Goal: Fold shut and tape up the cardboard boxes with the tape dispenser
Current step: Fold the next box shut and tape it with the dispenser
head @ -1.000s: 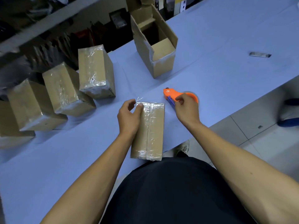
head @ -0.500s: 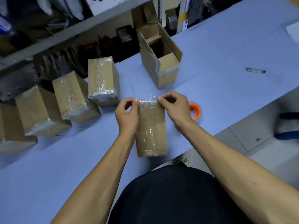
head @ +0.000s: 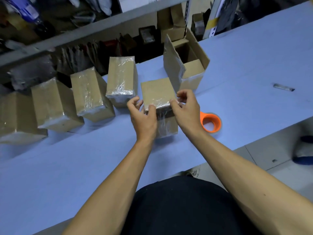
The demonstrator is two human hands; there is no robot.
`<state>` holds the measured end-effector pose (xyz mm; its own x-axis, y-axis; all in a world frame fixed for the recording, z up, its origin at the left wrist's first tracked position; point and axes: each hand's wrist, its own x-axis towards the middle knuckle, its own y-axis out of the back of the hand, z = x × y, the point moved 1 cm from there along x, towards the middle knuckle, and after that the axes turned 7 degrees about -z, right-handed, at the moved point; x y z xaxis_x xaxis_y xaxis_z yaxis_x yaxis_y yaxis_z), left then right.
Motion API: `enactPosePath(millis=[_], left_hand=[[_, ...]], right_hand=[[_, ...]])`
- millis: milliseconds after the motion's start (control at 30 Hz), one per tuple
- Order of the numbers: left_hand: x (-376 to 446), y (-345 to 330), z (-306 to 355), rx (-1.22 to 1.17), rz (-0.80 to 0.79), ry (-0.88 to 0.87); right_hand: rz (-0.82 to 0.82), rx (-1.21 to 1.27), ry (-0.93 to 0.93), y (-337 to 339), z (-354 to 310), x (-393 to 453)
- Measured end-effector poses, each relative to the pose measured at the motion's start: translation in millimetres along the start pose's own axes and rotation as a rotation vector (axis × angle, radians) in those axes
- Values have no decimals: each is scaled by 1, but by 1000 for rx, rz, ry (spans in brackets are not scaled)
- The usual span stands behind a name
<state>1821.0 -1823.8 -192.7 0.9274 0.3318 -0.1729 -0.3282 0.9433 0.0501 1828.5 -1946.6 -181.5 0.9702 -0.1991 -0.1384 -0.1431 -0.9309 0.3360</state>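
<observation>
Left hand [head: 144,119] and right hand [head: 185,110] pinch the taped cardboard box [head: 158,94] between them; orange tape dispenser [head: 210,122] lies just right of the right hand.

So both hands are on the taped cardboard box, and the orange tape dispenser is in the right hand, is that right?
Not quite. Both hands, left and right, are on the taped cardboard box, but the orange tape dispenser is not in the right hand: it lies on the blue table just to the right of that hand. The head view shows it.
</observation>
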Motion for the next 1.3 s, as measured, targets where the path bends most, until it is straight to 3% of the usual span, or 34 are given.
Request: enactPosePath(millis=[133, 333, 533, 633, 700, 767, 867, 967, 1067, 1200, 1300], left_hand=[[2, -3, -14, 66, -186, 134], [6, -2, -8, -40, -158, 210], [20, 3, 17, -98, -184, 224], [29, 14, 29, -34, -349, 379], [25, 23, 21, 140, -473, 407], [15, 31, 0, 340, -526, 361], [4, 41, -30, 394, -468, 354], [0, 51, -49, 318, -419, 342], [-1, 65, -56, 327, -272, 315], [-2, 83, -52, 418, 8, 291], [-11, 87, -52, 635, -69, 324]], right_hand=[[-87, -45, -32, -10, 1, -2], [-169, 59, -92, 9, 10, 3], [-454, 194, -52, 16, 13, -1], [-306, 124, -18, 22, 11, 4], [-199, 43, -40, 24, 15, 7], [-241, -100, -74, 19, 29, 6], [-400, -165, -100, 7, 57, -8], [-463, -199, -82, -1, 61, -12], [-505, -396, -95, 3, 61, -5], [-340, -434, -114, 16, 71, 2], [-117, -395, -125, 16, 71, -1]])
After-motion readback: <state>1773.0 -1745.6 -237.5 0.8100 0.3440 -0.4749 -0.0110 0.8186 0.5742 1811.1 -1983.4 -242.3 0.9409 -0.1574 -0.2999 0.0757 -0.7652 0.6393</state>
